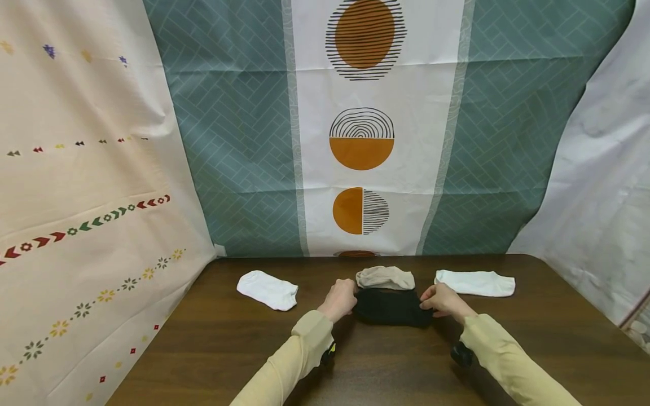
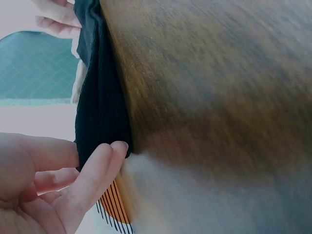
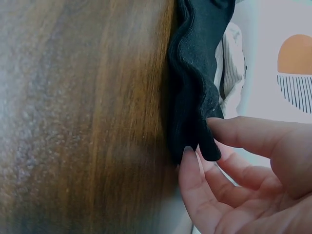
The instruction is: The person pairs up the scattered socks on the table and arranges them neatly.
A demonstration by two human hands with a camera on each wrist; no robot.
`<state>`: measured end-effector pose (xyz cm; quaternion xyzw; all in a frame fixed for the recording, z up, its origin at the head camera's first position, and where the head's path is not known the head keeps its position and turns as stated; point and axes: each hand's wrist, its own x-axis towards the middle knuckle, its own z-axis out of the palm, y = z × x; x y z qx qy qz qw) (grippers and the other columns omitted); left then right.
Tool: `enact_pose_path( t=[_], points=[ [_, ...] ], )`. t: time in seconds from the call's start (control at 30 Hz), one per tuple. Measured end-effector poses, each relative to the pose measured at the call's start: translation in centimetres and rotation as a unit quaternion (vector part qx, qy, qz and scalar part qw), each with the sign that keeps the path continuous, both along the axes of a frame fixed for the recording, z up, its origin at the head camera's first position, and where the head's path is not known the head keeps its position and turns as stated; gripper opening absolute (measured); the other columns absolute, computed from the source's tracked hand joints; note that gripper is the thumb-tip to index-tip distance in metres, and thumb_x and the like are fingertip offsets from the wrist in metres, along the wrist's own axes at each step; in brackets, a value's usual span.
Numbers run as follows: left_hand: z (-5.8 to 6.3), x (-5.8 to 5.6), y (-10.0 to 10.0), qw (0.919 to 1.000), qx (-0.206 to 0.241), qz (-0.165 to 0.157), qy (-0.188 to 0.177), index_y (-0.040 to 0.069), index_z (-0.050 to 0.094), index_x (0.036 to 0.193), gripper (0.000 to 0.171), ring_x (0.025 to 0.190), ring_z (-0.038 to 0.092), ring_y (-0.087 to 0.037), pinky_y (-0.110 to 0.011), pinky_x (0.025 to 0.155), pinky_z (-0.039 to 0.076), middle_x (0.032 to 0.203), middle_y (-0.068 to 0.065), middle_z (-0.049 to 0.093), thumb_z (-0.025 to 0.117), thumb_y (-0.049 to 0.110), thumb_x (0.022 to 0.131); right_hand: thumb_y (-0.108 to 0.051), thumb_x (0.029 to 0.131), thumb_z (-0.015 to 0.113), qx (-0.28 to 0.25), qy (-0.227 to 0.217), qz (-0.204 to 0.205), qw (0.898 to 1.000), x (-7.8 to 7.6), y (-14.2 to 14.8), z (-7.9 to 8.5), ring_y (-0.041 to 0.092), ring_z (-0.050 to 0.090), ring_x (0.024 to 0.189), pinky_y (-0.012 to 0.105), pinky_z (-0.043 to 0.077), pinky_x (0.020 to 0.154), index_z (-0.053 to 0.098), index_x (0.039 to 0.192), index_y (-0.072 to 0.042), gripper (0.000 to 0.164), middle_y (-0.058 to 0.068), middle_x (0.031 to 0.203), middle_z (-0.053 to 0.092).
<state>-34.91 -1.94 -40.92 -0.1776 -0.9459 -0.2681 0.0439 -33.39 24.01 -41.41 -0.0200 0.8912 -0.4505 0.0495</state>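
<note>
A black sock point(image 1: 392, 308) lies crosswise on the table between both hands. At its left end my left hand point(image 1: 341, 300) pinches the fabric; in the left wrist view the fingertips point(image 2: 117, 147) press against the dark cloth. The right hand point(image 1: 443, 300) has hold of the other end. There, in the right wrist view, the sock's edge point(image 3: 210, 146) sits between thumb and fingers, and its rim looks wavy and partly parted. Just behind the black sock lies a crumpled beige sock point(image 1: 385, 278), its front edge partly covered.
One white sock point(image 1: 267, 290) lies flat at the left, angled toward the middle. Another white sock point(image 1: 474, 283) is at the back right, beyond the right hand. The brown wooden table point(image 1: 386, 366) ends at a patterned hanging cloth point(image 1: 244, 169) behind.
</note>
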Motion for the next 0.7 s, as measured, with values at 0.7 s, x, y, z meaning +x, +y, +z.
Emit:
enact_pose_path(
  t=[0.7],
  points=[
    [0.1, -0.3, -0.6, 0.9989, -0.020, 0.013, 0.041, 0.008, 0.053, 0.060, 0.025, 0.046, 0.044, -0.012, -0.027, 0.042, 0.036, 0.054, 0.001, 0.047, 0.063, 0.011, 0.083, -0.002, 0.076, 0.066, 0.024, 0.005, -0.015, 1.000, -0.4, 0.0, 0.3, 0.024, 0.050, 0.073, 0.036, 0.050, 0.059, 0.059, 0.082, 0.006, 0.012, 0.010, 0.079, 0.053]
  ],
)
